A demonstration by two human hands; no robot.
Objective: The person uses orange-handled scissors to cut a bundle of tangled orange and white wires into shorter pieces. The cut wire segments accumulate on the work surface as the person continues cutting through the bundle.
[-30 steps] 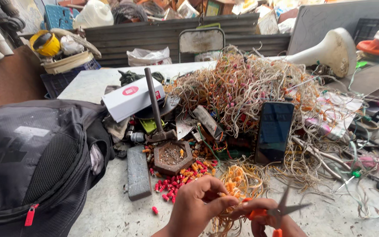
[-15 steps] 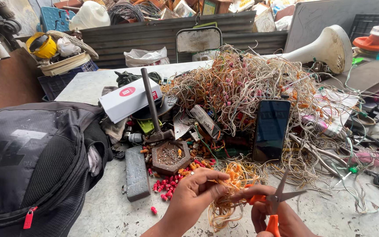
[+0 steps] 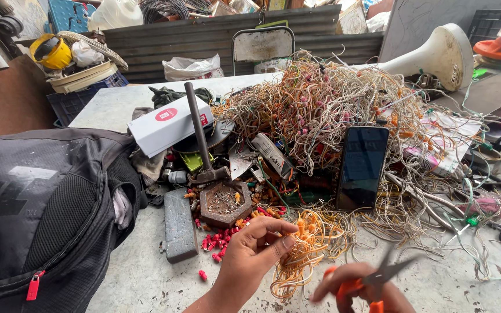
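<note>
Two bare hands work low at the near edge of the grey concrete bench point(image 3: 134, 278). The left hand point(image 3: 256, 249) has its grip pinched narrow on strands of a small tangled bundle of orange and yellow thin wire point(image 3: 302, 255), which lies on the bench just in front of the dark upright phone point(image 3: 362, 167). The right hand point(image 3: 366, 290), blurred, has its grip wrapped through the handles of orange-handled scissors point(image 3: 378, 277), whose blades stand apart just beside the bundle. Behind rises a large heap of tangled wires point(image 3: 326, 104). Small red plastic caps point(image 3: 215, 243) lie scattered near a hexagonal wooden block point(image 3: 224, 203), and a black backpack point(image 3: 36, 214) rests at left.
</note>
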